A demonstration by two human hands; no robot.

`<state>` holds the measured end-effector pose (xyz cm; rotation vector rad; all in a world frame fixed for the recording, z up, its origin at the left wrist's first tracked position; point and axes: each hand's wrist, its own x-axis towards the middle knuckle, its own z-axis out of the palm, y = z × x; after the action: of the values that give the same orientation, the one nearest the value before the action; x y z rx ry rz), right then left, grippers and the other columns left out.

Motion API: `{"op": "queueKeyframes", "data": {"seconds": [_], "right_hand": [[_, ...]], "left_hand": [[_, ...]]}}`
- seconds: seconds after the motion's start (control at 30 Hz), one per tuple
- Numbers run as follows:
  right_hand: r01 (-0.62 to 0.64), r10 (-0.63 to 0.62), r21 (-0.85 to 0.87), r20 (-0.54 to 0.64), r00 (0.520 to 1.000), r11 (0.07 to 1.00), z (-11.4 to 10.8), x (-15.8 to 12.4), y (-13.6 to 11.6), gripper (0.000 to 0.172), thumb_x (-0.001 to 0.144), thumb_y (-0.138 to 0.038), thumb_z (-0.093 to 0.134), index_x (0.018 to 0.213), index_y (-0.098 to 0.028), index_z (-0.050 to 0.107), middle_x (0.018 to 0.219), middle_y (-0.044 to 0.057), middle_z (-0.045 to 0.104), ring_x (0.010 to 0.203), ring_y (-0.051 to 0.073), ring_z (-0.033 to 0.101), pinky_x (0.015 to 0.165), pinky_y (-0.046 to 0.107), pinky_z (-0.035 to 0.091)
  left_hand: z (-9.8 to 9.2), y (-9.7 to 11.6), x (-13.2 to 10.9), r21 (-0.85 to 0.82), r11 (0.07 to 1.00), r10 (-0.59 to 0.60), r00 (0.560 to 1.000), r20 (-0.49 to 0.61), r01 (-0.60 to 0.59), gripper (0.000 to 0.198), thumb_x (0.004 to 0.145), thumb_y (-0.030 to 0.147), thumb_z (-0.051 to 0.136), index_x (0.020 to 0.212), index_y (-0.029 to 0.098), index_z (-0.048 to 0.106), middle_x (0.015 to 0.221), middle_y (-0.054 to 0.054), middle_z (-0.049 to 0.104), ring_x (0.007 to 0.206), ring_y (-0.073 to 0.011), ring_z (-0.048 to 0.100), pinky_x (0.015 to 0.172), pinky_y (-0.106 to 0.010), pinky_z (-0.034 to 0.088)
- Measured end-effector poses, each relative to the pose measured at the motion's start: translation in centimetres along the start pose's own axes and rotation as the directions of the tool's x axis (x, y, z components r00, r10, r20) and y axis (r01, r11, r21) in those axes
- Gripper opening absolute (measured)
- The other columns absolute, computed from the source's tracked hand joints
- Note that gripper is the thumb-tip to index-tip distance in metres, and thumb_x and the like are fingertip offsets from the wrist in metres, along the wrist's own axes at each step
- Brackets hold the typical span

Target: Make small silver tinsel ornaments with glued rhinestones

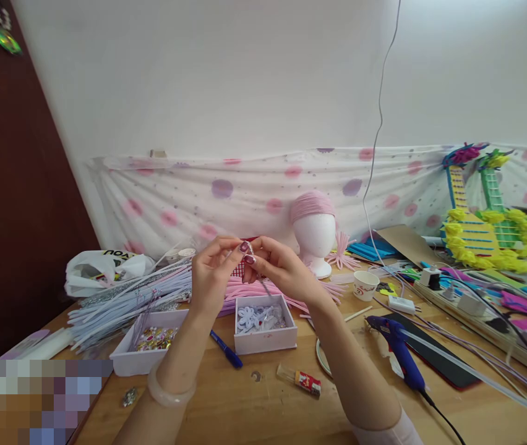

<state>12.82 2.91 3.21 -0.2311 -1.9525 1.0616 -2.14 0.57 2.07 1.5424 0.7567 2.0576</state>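
Observation:
Both hands are raised over the table, fingertips meeting around a small silvery-white piece (251,249) that is too tiny to identify. My left hand (214,269) pinches it from one side, thumb and forefinger pressed together. Opposite, my right hand (282,266) grips it with thumb and index finger, its other fingers curled. A thin greyish strand (265,289) hangs beneath the right hand; where it joins is hidden. Below the hands stands a white box (266,343) of pale blue loop flowers (252,318). Nearer my left forearm, another white tray (136,366) holds gold and coloured gems (154,339).
Bundles of pale blue pipe cleaners (128,296) lie left, pink ones (240,289) behind the box. A blue marker (226,350), a lighter (307,382) and a blue glue gun (398,349) lie in front. A foam head (314,238), paper cup (365,286) and power strip (477,315) stand beyond.

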Motion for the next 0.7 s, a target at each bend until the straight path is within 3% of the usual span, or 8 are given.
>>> {"op": "queueKeyframes", "data": {"seconds": [0.07, 0.17, 0.27, 0.4, 0.53, 0.7], "right_hand": [[0.010, -0.010, 0.002, -0.055, 0.998, 1.000, -0.4, -0.1, 0.0, 0.020, 0.095, -0.039, 0.059, 0.096, -0.020, 0.051, 0.073, -0.002, 0.062, 0.068, 0.013, 0.061, 0.064, 0.026, 0.049], [0.015, -0.040, -0.175, -0.141, 0.989, 0.985, -0.9, -0.3, 0.0, 0.008, 0.096, -0.027, 0.053, 0.094, -0.020, 0.051, 0.073, -0.003, 0.057, 0.065, 0.011, 0.053, 0.060, 0.024, 0.043], [-0.021, -0.047, -0.333, -0.197, 0.979, 0.943, -1.3, -0.4, -0.1, 0.006, 0.095, -0.022, 0.051, 0.091, -0.020, 0.054, 0.070, -0.004, 0.054, 0.060, 0.011, 0.046, 0.056, 0.023, 0.037], [-0.019, -0.048, -0.355, -0.177, 0.983, 0.935, -1.5, -0.5, -0.2, 0.009, 0.093, -0.019, 0.049, 0.091, -0.019, 0.057, 0.073, -0.002, 0.058, 0.063, 0.012, 0.050, 0.059, 0.024, 0.038], [-0.028, -0.035, -0.368, -0.165, 0.986, 0.929, -1.4, -0.7, -0.4, 0.009, 0.093, -0.021, 0.051, 0.090, -0.019, 0.059, 0.069, -0.003, 0.055, 0.061, 0.011, 0.046, 0.056, 0.023, 0.036], [0.000, -0.079, -0.404, -0.180, 0.980, 0.915, -1.0, -0.8, -0.9, 0.010, 0.092, -0.019, 0.050, 0.089, -0.018, 0.059, 0.068, -0.004, 0.054, 0.059, 0.011, 0.044, 0.055, 0.023, 0.034]], "left_hand": [[-0.2, -0.1, 0.1, 0.107, 0.991, 0.080, 0.996, 0.042, -0.084, 0.010, 0.078, 0.029, 0.074, 0.078, 0.019, 0.072, 0.084, -0.002, 0.068, 0.086, -0.0163, 0.064, 0.079, -0.027, 0.051], [-0.9, 0.0, 0.5, 0.304, 0.930, 0.175, 0.975, 0.137, -0.210, 0.008, 0.084, 0.023, 0.070, 0.079, 0.019, 0.072, 0.086, -0.003, 0.068, 0.088, -0.0166, 0.064, 0.081, -0.026, 0.050], [-1.7, 0.2, 0.9, 0.417, 0.837, 0.273, 0.931, 0.243, -0.354, 0.007, 0.085, 0.016, 0.068, 0.087, 0.019, 0.075, 0.091, -0.004, 0.071, 0.089, -0.0166, 0.066, 0.082, -0.026, 0.051], [-2.3, 0.2, 1.2, 0.439, 0.728, 0.402, 0.846, 0.350, -0.527, 0.023, 0.086, 0.011, 0.069, 0.106, 0.021, 0.076, 0.096, -0.003, 0.074, 0.089, -0.0155, 0.068, 0.086, -0.027, 0.054], [-2.5, 0.0, 1.3, 0.454, 0.609, 0.508, 0.759, 0.407, -0.651, 0.020, 0.087, 0.012, 0.070, 0.103, 0.021, 0.077, 0.089, -0.002, 0.075, 0.081, -0.0137, 0.069, 0.108, -0.040, 0.046], [-2.4, -0.1, 1.2, 0.488, 0.517, 0.561, 0.709, 0.427, -0.703, 0.019, 0.088, 0.011, 0.068, 0.102, 0.020, 0.077, 0.086, -0.002, 0.075, 0.076, -0.0125, 0.069, 0.112, -0.049, 0.043]]}}
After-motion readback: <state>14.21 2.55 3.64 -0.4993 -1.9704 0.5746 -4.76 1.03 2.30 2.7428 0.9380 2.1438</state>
